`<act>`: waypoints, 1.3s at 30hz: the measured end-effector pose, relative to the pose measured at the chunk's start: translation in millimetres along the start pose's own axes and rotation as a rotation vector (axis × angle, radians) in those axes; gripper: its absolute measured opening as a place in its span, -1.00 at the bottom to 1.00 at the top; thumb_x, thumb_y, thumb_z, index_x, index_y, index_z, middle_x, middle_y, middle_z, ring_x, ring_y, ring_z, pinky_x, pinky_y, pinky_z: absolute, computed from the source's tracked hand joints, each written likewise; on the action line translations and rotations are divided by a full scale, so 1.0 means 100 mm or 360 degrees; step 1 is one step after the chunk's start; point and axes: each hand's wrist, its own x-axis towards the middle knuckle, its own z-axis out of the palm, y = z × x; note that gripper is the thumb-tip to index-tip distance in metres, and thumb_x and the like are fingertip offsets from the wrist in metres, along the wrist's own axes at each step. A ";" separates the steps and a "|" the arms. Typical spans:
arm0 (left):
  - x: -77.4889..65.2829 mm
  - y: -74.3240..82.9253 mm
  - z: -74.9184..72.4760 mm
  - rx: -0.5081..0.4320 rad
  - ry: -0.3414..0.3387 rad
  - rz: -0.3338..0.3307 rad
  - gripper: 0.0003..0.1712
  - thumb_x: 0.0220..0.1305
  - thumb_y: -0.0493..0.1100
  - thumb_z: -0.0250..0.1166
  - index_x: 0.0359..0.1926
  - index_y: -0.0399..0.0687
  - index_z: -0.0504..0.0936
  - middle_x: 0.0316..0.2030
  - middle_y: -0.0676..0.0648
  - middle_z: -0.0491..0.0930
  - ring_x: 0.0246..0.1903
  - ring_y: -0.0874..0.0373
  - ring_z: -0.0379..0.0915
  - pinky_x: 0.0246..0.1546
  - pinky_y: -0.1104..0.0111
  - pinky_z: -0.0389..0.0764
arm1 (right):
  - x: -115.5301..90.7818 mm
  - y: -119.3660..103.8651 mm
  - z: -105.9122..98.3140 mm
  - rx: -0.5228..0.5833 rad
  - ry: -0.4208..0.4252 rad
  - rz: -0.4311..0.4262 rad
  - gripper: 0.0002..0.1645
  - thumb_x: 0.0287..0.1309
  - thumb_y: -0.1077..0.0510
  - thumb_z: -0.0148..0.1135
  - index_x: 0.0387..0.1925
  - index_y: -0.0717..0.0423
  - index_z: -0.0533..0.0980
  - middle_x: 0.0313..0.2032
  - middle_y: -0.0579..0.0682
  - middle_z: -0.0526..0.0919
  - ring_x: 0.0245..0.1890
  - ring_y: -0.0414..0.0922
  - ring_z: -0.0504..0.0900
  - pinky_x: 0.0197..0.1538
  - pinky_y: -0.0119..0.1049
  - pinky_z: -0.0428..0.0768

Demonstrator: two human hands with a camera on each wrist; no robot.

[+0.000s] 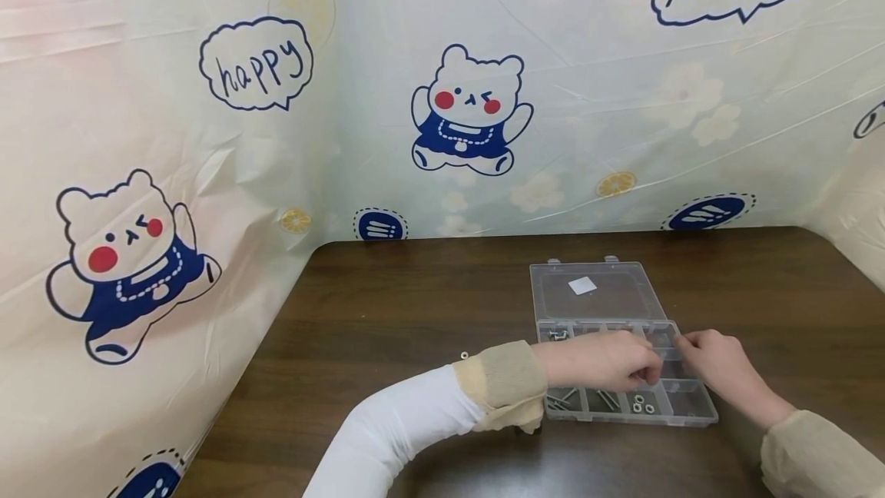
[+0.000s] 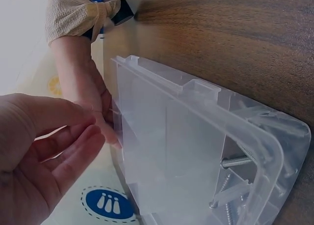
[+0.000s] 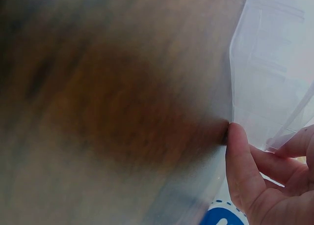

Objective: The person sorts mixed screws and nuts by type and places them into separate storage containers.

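Observation:
A clear plastic compartment box [image 1: 625, 419] lies on the table with its lid [image 1: 598, 300] folded back. My left hand [image 1: 615, 360] reaches across its middle compartments, fingers curled. In the left wrist view, its thumb and fingertips [image 2: 93, 136] come together and nothing shows between them. My right hand [image 1: 722, 367] grips the box's right side, thumb and finger at the wall [image 3: 231, 87]. Long screws [image 1: 608, 400] lie in near compartments, and several nuts [image 1: 639, 404] lie in the one beside them. Small screws [image 1: 557, 335] sit in the far left compartment. My left hand and forearm hide other compartments.
A single small nut [image 1: 465, 355] lies on the dark wooden table [image 1: 415, 290] beside my left sleeve. A white label [image 1: 582, 285] is on the lid. Printed cloth [image 1: 373, 121] hangs as a backdrop along the table's left and far edges.

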 end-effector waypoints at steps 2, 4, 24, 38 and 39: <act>-0.02 0.00 -0.01 0.0011 -0.0010 -0.0002 -0.86 0.18 -0.21 0.19 -0.23 0.10 0.59 -0.32 0.22 0.49 -0.32 0.48 0.35 -0.31 0.76 0.30 | 0.00 0.00 0.00 -0.0002 -0.0003 0.0012 -0.49 0.27 0.11 -0.25 -0.80 0.08 0.30 -0.81 -0.14 0.26 -0.76 -0.19 0.21 -0.61 -0.33 0.18; -0.04 0.01 -0.01 0.0015 -0.0031 -0.0001 -0.87 0.20 -0.19 0.17 -0.24 0.11 0.59 -0.33 0.22 0.50 -0.34 0.48 0.35 -0.34 0.75 0.30 | 0.01 0.00 0.00 0.0003 -0.0007 0.0020 -0.48 0.27 0.10 -0.25 -0.80 0.09 0.31 -0.81 -0.13 0.28 -0.75 -0.18 0.22 -0.60 -0.32 0.19; -0.31 -0.12 -0.08 0.0102 -0.0225 0.0049 -0.91 0.24 -0.16 0.13 -0.29 0.06 0.56 -0.45 0.20 0.47 -0.43 0.40 0.34 -0.41 0.63 0.33 | 0.02 0.03 0.01 -0.0010 -0.0001 0.0024 -0.52 0.28 0.09 -0.20 -0.64 0.16 0.50 -0.75 -0.10 0.38 -0.68 -0.17 0.29 -0.54 -0.28 0.26; -0.57 -0.25 -0.06 0.0173 -0.0209 -0.0005 -0.92 0.20 -0.13 0.16 -0.29 0.08 0.57 -0.46 0.20 0.50 -0.44 0.39 0.38 -0.43 0.60 0.36 | 0.02 0.02 -0.01 -0.0017 -0.0027 0.0041 -0.53 0.28 0.09 -0.20 -0.56 0.21 0.55 -0.72 -0.09 0.44 -0.65 -0.17 0.33 -0.51 -0.27 0.29; -0.58 -0.25 -0.05 0.0173 -0.0201 -0.0005 -0.92 0.21 -0.13 0.16 -0.30 0.08 0.58 -0.46 0.21 0.50 -0.44 0.40 0.38 -0.44 0.60 0.36 | 0.02 0.02 -0.01 -0.0018 -0.0024 0.0039 -0.53 0.28 0.09 -0.19 -0.55 0.21 0.55 -0.72 -0.09 0.44 -0.64 -0.17 0.33 -0.51 -0.27 0.29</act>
